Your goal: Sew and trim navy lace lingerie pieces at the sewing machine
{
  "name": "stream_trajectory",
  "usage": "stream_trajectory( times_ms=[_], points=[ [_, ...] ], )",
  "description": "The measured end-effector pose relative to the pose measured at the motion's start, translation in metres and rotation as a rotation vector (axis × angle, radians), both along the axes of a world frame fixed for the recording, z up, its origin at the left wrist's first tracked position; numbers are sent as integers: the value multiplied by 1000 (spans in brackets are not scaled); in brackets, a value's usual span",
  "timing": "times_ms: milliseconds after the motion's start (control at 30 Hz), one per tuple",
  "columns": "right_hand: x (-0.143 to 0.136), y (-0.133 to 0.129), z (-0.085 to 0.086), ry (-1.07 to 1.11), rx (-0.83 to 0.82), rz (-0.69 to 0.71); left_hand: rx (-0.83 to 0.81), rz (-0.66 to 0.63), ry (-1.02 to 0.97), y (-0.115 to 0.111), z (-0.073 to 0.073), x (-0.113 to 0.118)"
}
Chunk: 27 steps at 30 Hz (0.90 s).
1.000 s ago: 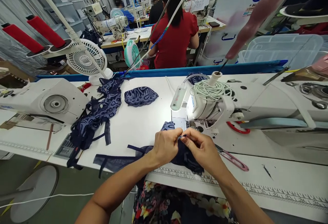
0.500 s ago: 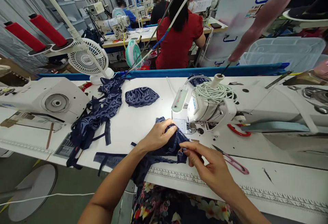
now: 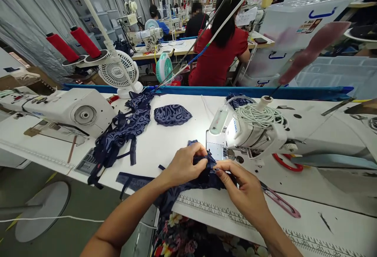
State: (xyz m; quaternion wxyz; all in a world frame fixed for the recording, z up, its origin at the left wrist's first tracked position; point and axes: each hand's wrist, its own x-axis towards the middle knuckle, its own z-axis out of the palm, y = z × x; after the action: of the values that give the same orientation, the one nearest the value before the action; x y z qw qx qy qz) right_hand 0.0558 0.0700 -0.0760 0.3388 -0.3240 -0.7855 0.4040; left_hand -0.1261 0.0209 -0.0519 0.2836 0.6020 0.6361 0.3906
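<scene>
A navy lace bra (image 3: 203, 181) lies bunched on the white sewing table just in front of the machine's needle area. My left hand (image 3: 187, 164) pinches its upper part between thumb and fingers. Close beside it, my right hand (image 3: 243, 184) pinches the edge of the same fabric, fingertips almost meeting the left ones. Part of the bra is hidden behind both hands, and its band (image 3: 132, 180) trails left and over the table's front edge. Thread snips with a pink handle (image 3: 284, 204) lie right of my right hand.
The sewing machine (image 3: 250, 127) stands right of the hands, another machine (image 3: 79, 112) at the left. Between them lie a patterned navy cup piece (image 3: 172, 115) and a pile of navy lace pieces (image 3: 120, 137). A person in red (image 3: 218, 57) sits beyond the blue table edge.
My right hand has come up from the lower edge of the bra to beside my left fingertips, and the fabric is more bunched. The whole view has shifted slightly.
</scene>
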Motion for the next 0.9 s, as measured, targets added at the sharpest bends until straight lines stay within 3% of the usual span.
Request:
stream_trajectory(
  times_ms=[100,200,433,533,667,767,900],
  points=[
    [2,-4,-7,91,7,-33,192,244,143,-11,-7,17],
    [3,-6,-12,161,-8,-26,192,326,119,-21,-11,31],
    [4,-6,-21,202,30,22,-31,181,-307,-21,-19,31],
    [5,-7,-24,182,32,-13,-22,221,-244,-22,-23,29],
    [8,-7,-24,154,8,-24,80,311,13,-26,-24,28],
    [9,-6,-22,116,43,-9,85,188,2,-25,-19,22],
    [11,-5,-20,79,114,12,-128,42,-136,-17,-13,10]
  ],
)
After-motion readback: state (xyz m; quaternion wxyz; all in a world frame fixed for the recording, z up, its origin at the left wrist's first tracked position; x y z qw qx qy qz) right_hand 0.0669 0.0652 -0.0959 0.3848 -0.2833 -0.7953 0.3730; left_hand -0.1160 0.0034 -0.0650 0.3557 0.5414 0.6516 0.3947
